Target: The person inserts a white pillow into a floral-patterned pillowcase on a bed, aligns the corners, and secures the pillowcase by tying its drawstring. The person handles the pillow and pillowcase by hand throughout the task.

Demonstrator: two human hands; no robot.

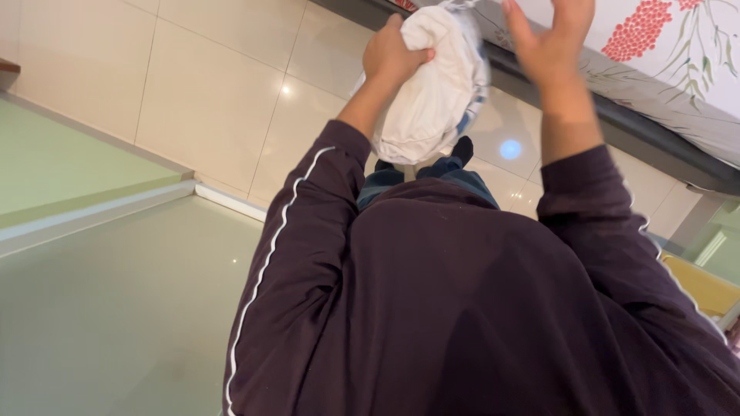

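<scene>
White cloth bundle (432, 85), bunched into a rounded lump, soft folds, a bit of blue-and-white pattern showing at its right edge. It sits top centre of view, held up in the air above the tiled floor (208, 92), in front of the person's chest. Left hand (391, 55) is closed in a fist on the upper left of the bundle, fingers dug into the fabric, carrying it. Right hand (553, 35) is open, fingers spread and pointing up, just right of the bundle; edge is motion-blurred so can't tell whether it touches the cloth, and it grips nothing visible. Both arms are in dark maroon sleeves (308, 216) with a thin white stripe down the left one. Far right: bed (663, 69) with a floral sheet, red flower print, dark frame edge below it. Left: pale green surface (69, 162) with a white border. Near right: yellow object (705, 289), partly cut off.
</scene>
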